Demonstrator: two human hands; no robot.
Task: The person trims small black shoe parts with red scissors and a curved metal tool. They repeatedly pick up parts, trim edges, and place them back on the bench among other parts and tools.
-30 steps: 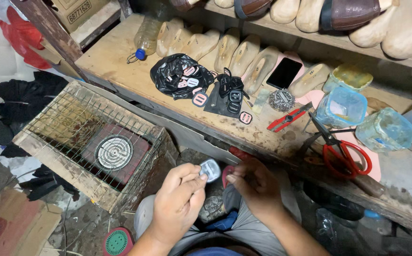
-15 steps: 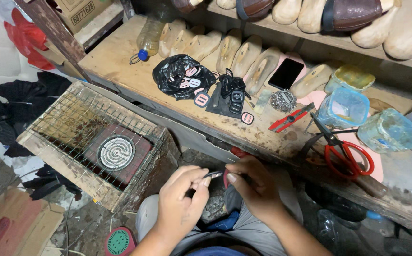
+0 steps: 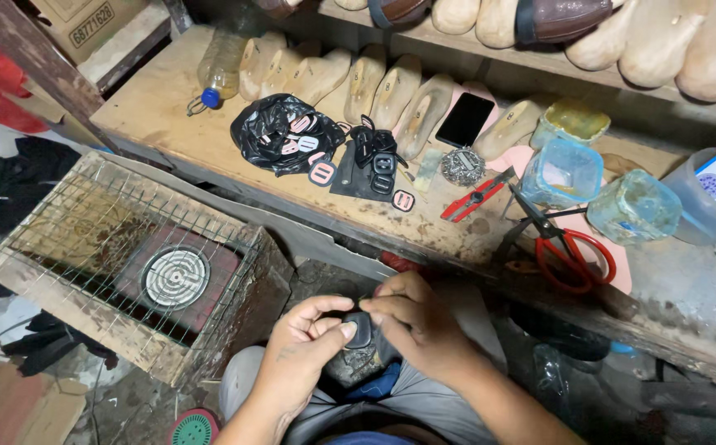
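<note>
Holding the small dark buckle piece low over your lap, you have both hands closed on it at once. Your left hand comes up from below and to the left, its thumb pressed on the piece's near face and its fingers curled round the far side. Your right hand comes in from the right and lies over the top, its fingers pinched onto the upper edge. So the piece sits between the two hands, touching both, with your left thumb tip right against it and the right hand covering most of its upper part. It looks roughly oval, with its longer side running up and down in the view, though the hands hide too much to be sure.

Everything else is well apart, up on the worktop beyond your knees: the black bag of similar pieces, the loose pink-rimmed buckles, the red scissors and the red utility knife. The wire-topped wooden box with the heating coil stands to your left, nearer your left hand.
</note>
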